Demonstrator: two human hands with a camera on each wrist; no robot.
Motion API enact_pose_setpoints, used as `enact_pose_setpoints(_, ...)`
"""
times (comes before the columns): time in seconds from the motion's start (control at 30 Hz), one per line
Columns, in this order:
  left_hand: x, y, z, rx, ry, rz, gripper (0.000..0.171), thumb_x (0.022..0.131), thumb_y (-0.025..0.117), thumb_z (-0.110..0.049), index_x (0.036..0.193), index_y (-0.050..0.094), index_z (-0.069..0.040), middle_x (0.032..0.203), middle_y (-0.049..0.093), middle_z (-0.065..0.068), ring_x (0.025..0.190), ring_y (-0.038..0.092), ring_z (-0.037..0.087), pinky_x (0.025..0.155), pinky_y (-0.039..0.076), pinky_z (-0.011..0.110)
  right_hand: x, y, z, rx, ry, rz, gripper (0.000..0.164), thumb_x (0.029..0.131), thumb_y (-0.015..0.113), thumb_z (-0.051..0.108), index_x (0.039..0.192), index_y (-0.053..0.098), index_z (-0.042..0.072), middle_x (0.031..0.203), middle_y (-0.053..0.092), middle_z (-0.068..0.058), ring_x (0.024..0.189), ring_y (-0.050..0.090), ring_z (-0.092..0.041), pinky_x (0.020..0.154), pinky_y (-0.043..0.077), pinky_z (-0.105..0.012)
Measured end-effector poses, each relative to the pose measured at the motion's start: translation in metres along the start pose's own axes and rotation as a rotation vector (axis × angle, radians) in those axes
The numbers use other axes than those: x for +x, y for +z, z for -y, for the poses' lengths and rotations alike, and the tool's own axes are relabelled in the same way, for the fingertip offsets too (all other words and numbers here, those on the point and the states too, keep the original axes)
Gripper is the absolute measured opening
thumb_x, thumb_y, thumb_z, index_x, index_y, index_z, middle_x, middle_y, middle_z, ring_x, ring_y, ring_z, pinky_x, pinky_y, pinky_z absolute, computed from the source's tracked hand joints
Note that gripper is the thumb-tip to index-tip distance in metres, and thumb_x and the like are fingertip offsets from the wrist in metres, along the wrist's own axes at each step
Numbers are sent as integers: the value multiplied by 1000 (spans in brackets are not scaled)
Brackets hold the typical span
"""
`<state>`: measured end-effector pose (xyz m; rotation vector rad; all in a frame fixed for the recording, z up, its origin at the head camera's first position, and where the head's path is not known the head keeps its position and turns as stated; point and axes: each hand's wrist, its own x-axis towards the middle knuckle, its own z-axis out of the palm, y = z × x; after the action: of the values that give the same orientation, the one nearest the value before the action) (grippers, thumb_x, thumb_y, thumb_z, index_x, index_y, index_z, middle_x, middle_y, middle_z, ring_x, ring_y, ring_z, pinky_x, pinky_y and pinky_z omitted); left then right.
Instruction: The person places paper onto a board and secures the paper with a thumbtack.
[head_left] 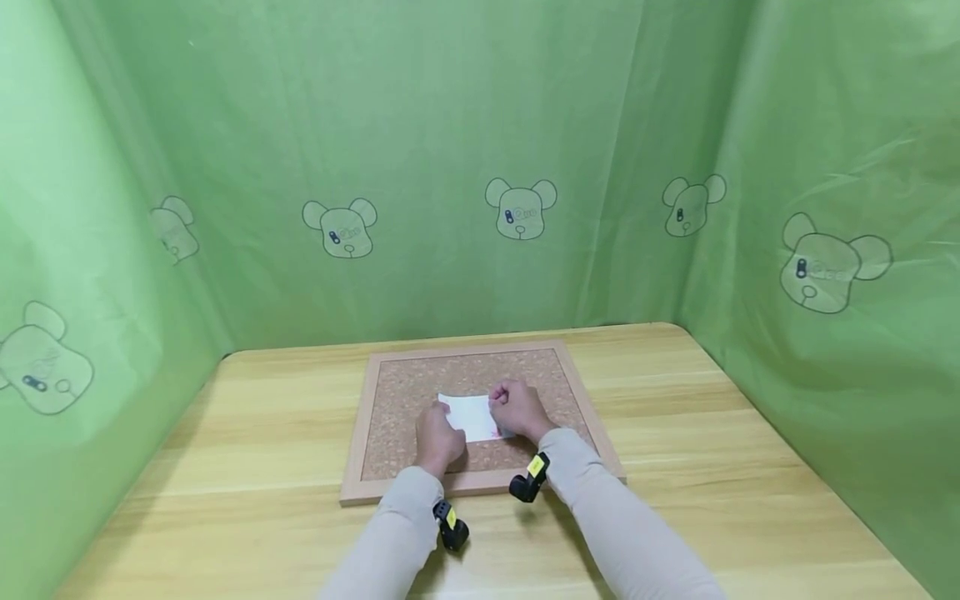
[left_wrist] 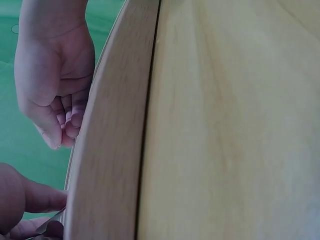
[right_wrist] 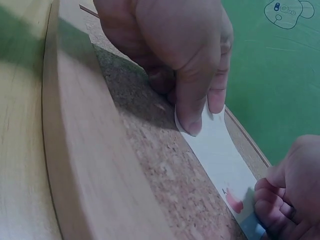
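We've got a cork board (head_left: 480, 392) w/ a pale wood frame lying flat on the wooden table (head_left: 675, 467), and everything else sits relative to that board. A small white card (head_left: 471, 414) lies flat on the cork, roughly mid-board, a bit toward the near frame edge; it carries a small red mark (right_wrist: 234, 201) near one end.

Our left hand (head_left: 437, 437) sits on the board at the card's left end, fingers curled down, fingertips pressing the card's edge against the cork (clearest in the right wrist view). Our right hand (head_left: 517, 408) is on the card's right end, fingers curled in as if pinching sth small at the card; what's between them we can't tell, it's hidden.

Handling, as we judge it: card looks thin, light, flexible, prob. paper, so it'll slide or curl easily and crease if squeezed. Best taken by an edge or corner, w/ the other hand pinning it flat. The cork looks grippy and soft enough to dent.

Green curtain (head_left: 480, 167) w/ bear prints rises behind the board.
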<state>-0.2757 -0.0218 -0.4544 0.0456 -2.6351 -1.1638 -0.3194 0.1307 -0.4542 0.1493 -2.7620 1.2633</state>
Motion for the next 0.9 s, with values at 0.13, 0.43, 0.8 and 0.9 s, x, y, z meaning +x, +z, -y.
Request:
enact_pose_setpoints(0.13,1,-1,-1,18,21,2,38,62,68,2,99,60,8,94,60,20,93,55,35,84,45,40,1,-2,4,-13,9,13,5,74,60,7,78,61,8,68,55,-1,64,52,-15,57,45,-24)
enact_pose_setpoints(0.43,0,-5,-2,45,38,34,39,63,71,-2,99,61,10,96,58,22,94,54,36,86,44,41,3,0,5,-5,4,39,5,75,59,5,78,61,7,68,56,-2,63,53,-16,56,46,-24)
enact_pose_setpoints(0.8,4,-7,-1,102,46,71,40,63,74,-5,97,62,10,94,55,21,92,52,35,85,43,40,10,6,14,-20,-26,39,5,80,61,8,79,64,4,68,57,-1,55,53,-13,53,47,-23)
enact_pose_setpoints(0.9,4,-6,-1,111,55,72,39,62,74,-6,96,63,10,92,56,20,91,52,35,85,43,39,12,9,15,-19,-34,43,4,80,63,8,78,64,4,68,57,-1,57,53,-13,54,47,-23)
